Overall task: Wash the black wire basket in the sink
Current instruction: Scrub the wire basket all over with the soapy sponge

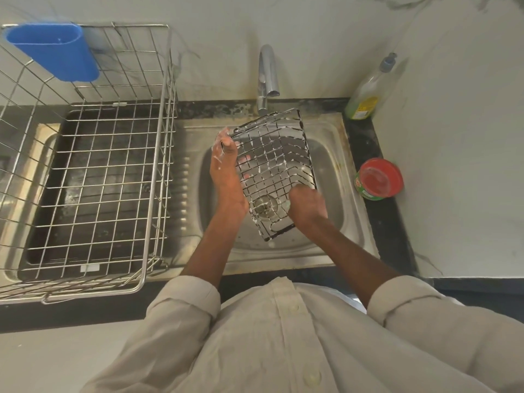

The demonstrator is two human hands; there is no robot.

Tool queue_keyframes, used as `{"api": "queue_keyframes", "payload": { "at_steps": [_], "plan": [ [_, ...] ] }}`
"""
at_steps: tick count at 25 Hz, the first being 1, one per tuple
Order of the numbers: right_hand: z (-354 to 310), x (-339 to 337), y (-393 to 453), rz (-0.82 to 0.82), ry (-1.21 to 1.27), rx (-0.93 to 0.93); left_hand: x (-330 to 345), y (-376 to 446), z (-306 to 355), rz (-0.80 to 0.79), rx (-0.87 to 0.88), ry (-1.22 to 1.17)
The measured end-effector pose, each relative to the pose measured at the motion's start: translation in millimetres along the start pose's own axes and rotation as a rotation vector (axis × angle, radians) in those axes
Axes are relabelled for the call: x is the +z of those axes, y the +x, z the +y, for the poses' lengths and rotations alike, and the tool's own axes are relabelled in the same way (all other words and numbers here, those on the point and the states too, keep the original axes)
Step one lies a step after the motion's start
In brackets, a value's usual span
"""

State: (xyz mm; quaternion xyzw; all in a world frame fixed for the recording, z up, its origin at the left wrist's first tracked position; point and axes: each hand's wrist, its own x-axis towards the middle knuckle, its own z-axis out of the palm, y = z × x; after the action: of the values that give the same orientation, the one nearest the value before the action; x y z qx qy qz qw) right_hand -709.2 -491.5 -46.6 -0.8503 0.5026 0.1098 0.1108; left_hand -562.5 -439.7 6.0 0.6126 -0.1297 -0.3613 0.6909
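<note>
The black wire basket [273,160], streaked with white soap foam, is held tilted over the steel sink [337,171]. My left hand [226,171] grips its left edge, thumb on top and fingertips showing through the wires from behind. My right hand [307,204] is curled against the basket's lower right wires, blurred; something pale shows at its fingers, and I cannot tell what it is. The drain [265,205] is visible through the mesh. No water comes from the tap [268,78] above the basket's far end.
A large steel wire dish rack [93,171] with a blue plastic cup holder [56,52] stands on the drainboard to the left. A dish soap bottle [368,95] and a red-lidded green tub [378,180] sit on the dark counter to the right, by the wall.
</note>
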Motion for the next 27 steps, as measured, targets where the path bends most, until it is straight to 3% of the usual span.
{"api": "queue_keyframes", "payload": {
  "at_steps": [5, 9, 13, 16, 20, 24, 27],
  "plan": [
    [-7.2, 0.7, -10.8, -0.009, -0.087, 0.030, -3.9, -3.6, -4.0, 0.018, 0.002, -0.030],
    [-11.1, 4.2, -20.9, 0.013, -0.001, 0.014, -2.9, 0.6, -1.9, 0.101, 0.072, -0.027],
    [-25.8, 12.5, -30.9, -0.084, 0.147, -0.137, -3.2, 1.2, -13.0, 0.137, 0.132, -0.053],
    [-19.2, 17.9, -39.0, -0.120, 0.116, -0.249, -5.0, 0.0, -20.5, 0.130, 0.120, -0.042],
    [14.0, 9.5, -32.4, 0.045, 0.071, 0.000, -7.3, -2.1, -18.2, 0.138, 0.119, -0.061],
    [4.1, 7.1, -42.5, 0.014, 0.042, -0.130, -2.7, -3.1, -15.5, 0.183, 0.093, -0.086],
    [11.9, -1.8, -39.1, 0.076, 0.018, -0.045, -4.2, -1.9, -11.7, 0.211, 0.035, -0.112]
  ]
}}
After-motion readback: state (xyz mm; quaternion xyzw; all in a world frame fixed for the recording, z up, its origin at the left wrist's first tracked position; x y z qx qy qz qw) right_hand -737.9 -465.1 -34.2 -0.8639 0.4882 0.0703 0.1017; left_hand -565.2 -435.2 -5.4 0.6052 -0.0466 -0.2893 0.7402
